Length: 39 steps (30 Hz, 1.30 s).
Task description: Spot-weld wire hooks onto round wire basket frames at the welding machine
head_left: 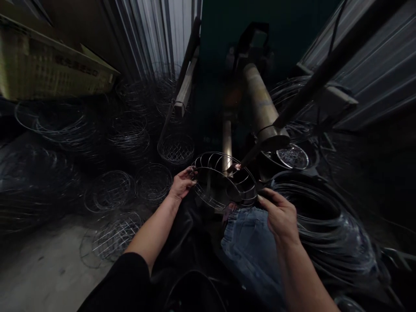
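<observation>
A round wire basket frame [208, 201], two rings joined by short curved wires, is held tilted between my hands in front of the welding machine. My left hand [183, 184] pinches its left rim between thumb and fingers. At the right edge of the frame, my right hand [281, 212] has thumb and fingers closed together; the exact contact there is dark. The lower metal rod [227, 143] of the machine reaches into the ring. A slanted dark bar [256, 151] comes down from the upper right, its coppery tip close to the wires.
Stacks of wire rings [128, 134] and wire baskets [113, 190] stand to the left. A large coil of wire [338, 229] lies at the right. A thick metal cylinder [263, 104] juts out above the work. One yellow crate [58, 65] is at upper left; denim cloth [253, 247] covers my lap.
</observation>
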Available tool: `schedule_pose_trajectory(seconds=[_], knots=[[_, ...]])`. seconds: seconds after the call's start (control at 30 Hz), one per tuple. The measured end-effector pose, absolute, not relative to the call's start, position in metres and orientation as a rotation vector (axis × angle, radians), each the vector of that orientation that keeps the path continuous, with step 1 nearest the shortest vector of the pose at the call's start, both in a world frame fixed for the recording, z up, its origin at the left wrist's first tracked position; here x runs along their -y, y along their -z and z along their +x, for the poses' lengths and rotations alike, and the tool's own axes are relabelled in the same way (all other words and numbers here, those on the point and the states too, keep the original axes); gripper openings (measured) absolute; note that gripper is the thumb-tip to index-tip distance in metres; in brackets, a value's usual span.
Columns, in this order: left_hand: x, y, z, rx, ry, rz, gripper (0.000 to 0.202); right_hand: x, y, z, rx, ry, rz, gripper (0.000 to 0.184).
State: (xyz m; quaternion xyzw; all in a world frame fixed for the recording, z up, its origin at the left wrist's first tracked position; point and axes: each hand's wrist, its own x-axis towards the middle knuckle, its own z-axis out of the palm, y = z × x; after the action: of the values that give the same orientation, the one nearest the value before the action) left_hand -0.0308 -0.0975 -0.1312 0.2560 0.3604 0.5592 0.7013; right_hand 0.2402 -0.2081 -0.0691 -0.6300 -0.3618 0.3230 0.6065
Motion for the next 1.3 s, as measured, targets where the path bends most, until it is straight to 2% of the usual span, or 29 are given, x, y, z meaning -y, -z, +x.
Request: schedule_pose_trajectory(seconds=[0.13, 0.3, 0.5, 0.67, 0.83, 1.03, 1.13, 1.2, 1.3], knots=[[0.101, 0.129, -0.032, -0.779, -1.33, 0.727, 0.043, 0.218, 0.066, 0.236, 0.944, -0.434, -1.536, 0.036], [0.111, 0.114, -0.041, -0.836, -1.415, 0.995, 0.036, 0.232, 0.051, 0.219, 1.145, -0.169, -1.608, 0.025], [0.137, 0.085, -0.042, -0.931, -1.414, 1.418, 0.025, 0.232, 0.036, 0.195, 1.274, -0.183, -1.552, 0.019], [0.145, 0.08, -0.039, -0.994, -1.408, 1.505, 0.024, 0.221, 0.036, 0.194, 1.196, -0.2, -1.573, 0.023], [0.143, 0.079, -0.041, -1.018, -1.356, 1.665, 0.028, 0.216, 0.046, 0.22, 1.054, -0.209, -1.549, 0.029], [0.152, 0.068, -0.036, -0.999, -1.39, 1.523, 0.069, 0.229, 0.059, 0.235, 0.956, -0.325, -1.611, 0.036], [0.159, 0.065, -0.036, -1.021, -1.413, 1.436, 0.079, 0.239, 0.069, 0.241, 0.879, -0.385, -1.641, 0.039], [0.162, 0.064, -0.038, -1.031, -1.416, 1.481, 0.078, 0.245, 0.075, 0.246, 0.814, -0.429, -1.639, 0.042], [0.164, 0.064, -0.042, -1.028, -1.381, 1.678, 0.063, 0.253, 0.08, 0.252, 0.721, -0.485, -1.639, 0.044]])
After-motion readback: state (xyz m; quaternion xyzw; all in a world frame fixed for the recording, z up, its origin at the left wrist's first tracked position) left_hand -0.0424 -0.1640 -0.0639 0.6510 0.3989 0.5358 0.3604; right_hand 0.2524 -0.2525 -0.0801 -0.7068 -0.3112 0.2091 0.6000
